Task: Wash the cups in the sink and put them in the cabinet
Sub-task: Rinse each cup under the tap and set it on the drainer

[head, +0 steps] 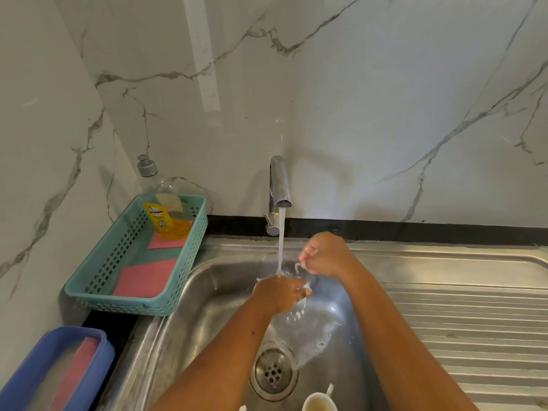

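Head view: under the running tap, over the sink, the left hand grips a clear cup and the right hand pinches its handle. A white cup stands near the drain.

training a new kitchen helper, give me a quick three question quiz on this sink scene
1. True or false: water is running from the faucet.
2. The soap bottle stands in: A) the teal basket B) the drainboard C) the blue tub.
3. Which hand does the stream land on?
Key: 1 true; 2 A; 3 the left hand, which grips the clear cup together with the right hand.
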`<move>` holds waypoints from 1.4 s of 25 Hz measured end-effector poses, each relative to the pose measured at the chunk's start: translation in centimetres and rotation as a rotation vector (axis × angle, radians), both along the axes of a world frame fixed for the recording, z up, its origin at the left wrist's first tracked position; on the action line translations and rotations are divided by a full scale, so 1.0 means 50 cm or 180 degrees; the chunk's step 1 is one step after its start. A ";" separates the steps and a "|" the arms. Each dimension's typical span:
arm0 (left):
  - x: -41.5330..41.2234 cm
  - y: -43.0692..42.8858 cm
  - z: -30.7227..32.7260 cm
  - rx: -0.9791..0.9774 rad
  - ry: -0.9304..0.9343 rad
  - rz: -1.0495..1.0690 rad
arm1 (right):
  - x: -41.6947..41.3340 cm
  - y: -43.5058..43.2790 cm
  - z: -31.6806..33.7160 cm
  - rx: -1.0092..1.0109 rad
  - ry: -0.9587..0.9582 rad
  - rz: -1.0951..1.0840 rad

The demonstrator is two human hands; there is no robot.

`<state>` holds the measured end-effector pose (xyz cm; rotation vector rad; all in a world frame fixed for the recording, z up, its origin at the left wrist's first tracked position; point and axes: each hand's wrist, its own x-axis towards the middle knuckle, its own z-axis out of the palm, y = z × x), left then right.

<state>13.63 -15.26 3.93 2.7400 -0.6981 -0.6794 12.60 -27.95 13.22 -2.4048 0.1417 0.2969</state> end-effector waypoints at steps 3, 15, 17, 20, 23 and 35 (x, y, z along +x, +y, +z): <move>0.007 -0.003 0.011 -0.2105 0.1347 0.1640 | -0.022 -0.039 -0.069 -0.0358 0.0620 0.0029; -0.017 -0.006 0.013 -0.4057 0.2021 0.4247 | -0.206 0.002 -0.305 -0.1673 0.2141 0.1887; -0.024 0.002 0.018 -0.3950 0.2059 0.4142 | -0.227 0.002 -0.325 -0.2021 0.2007 0.1789; -0.037 0.009 0.011 -0.3898 0.2059 0.4049 | -0.238 -0.003 -0.349 -0.2380 0.1589 0.1840; -0.049 0.015 -0.002 -0.3842 0.2049 0.4118 | -0.222 -0.010 -0.357 -0.2403 0.1535 0.1846; -0.033 0.055 0.013 -0.3265 0.1490 0.4081 | -0.001 0.071 -0.123 0.0098 0.0283 0.0121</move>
